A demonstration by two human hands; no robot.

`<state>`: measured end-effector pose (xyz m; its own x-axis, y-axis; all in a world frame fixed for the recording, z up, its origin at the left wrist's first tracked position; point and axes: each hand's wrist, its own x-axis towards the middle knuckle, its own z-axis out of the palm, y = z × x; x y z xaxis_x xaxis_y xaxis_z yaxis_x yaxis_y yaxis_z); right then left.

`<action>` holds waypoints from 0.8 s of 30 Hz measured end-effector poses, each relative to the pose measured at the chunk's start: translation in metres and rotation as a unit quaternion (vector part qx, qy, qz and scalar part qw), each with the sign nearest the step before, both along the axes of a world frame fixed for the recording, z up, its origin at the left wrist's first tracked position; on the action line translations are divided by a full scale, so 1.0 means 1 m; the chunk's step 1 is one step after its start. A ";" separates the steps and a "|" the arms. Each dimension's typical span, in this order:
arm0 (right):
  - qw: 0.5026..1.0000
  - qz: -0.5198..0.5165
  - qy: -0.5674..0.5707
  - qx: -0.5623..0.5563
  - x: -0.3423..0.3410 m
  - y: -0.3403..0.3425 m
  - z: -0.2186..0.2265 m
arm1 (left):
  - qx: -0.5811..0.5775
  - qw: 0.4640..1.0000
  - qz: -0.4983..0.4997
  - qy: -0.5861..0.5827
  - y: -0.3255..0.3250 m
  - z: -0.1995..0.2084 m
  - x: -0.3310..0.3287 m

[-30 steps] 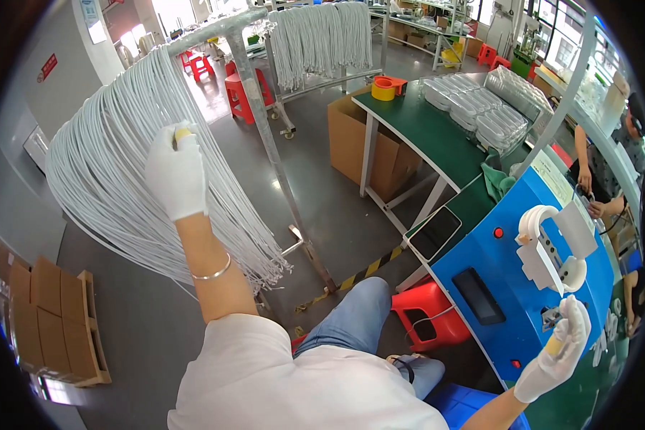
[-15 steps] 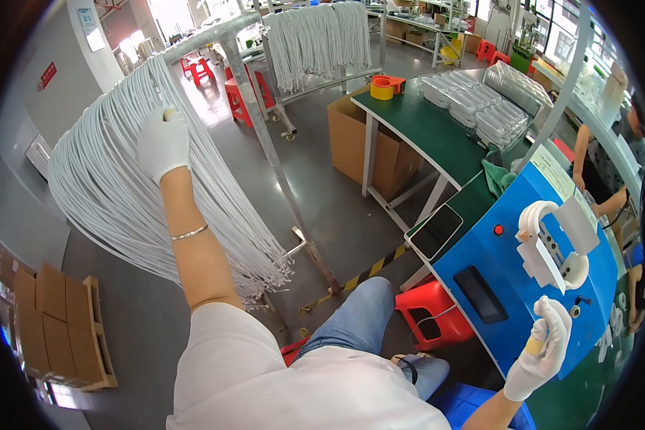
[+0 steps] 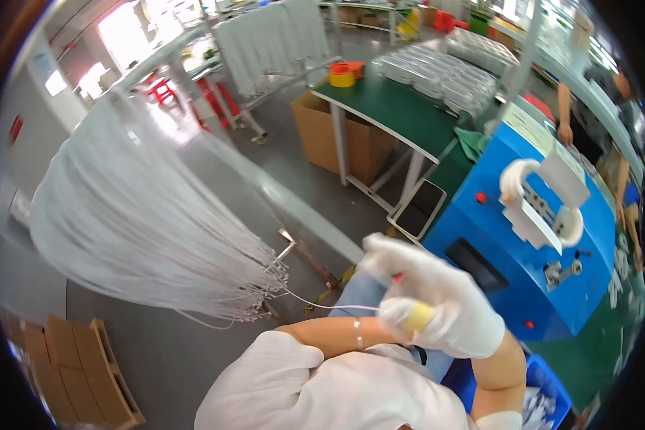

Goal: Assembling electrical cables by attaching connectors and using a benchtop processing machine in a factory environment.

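Observation:
My right hand (image 3: 462,304), in a white glove, is raised in front of my body with its fingers curled and blurred. A thin white cable (image 3: 330,307) runs from the lower ends of the hanging bundle into the gloved fingers. My left forearm, with a silver bracelet (image 3: 358,333), crosses my body from the left and meets the right hand; my left hand is hidden behind it or merges with it. A yellow band (image 3: 419,315) shows on a gloved finger. The big bundle of white cables (image 3: 143,222) hangs over a rack. A blurred pale band (image 3: 287,190) slants from the rack to the glove.
At my right is a blue machine (image 3: 444,244) with a white ring-shaped fixture (image 3: 541,204). Behind it, a green table (image 3: 387,107) holds clear plastic trays (image 3: 437,75) and yellow tape (image 3: 342,74). Boxes on a pallet (image 3: 75,365) stand lower left. A blue bin (image 3: 552,376) sits lower right.
My left arm has swung from the hanging bundle across my body to the right. My right hand has moved left and up from beside the blue machine. A cable now stretches from the bundle.

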<state>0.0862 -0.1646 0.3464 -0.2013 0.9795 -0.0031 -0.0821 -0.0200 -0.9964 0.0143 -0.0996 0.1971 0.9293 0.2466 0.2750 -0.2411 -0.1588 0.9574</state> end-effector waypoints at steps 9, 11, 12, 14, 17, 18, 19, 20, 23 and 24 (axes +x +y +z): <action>0.962 -0.261 0.047 -0.063 0.130 -0.107 -0.041 | 0.081 0.987 0.102 -0.094 0.030 0.081 -0.009; 0.926 -0.216 0.304 0.064 0.157 -0.156 -0.084 | -0.163 0.922 0.102 -0.335 0.046 0.082 -0.028; 0.887 -0.249 0.363 0.140 0.165 -0.174 -0.104 | -0.280 0.867 0.060 -0.409 0.053 0.081 -0.037; 0.811 -0.282 0.472 0.199 0.171 -0.202 -0.129 | -0.238 0.901 -0.020 -0.363 0.062 0.086 -0.050; 0.788 -0.335 0.475 0.202 0.184 -0.243 -0.160 | -0.301 0.887 -0.015 -0.349 0.078 0.070 -0.071; 0.768 -0.383 0.484 0.172 0.185 -0.256 -0.167 | -0.319 0.880 0.006 -0.352 0.079 0.065 -0.073; 0.767 -0.385 0.484 0.170 0.183 -0.257 -0.164 | -0.337 0.872 0.026 -0.355 0.079 0.058 -0.073; 0.761 -0.606 0.228 0.026 0.182 -0.257 -0.157 | -0.343 0.867 0.081 -0.352 0.073 0.051 -0.068; 0.538 -0.748 -0.388 0.018 0.165 -0.226 -0.128 | -0.252 0.926 0.189 -0.207 0.032 0.048 -0.026; 0.537 -0.715 -0.446 0.032 0.154 -0.211 -0.103 | -0.219 0.952 0.129 -0.170 0.019 0.049 -0.010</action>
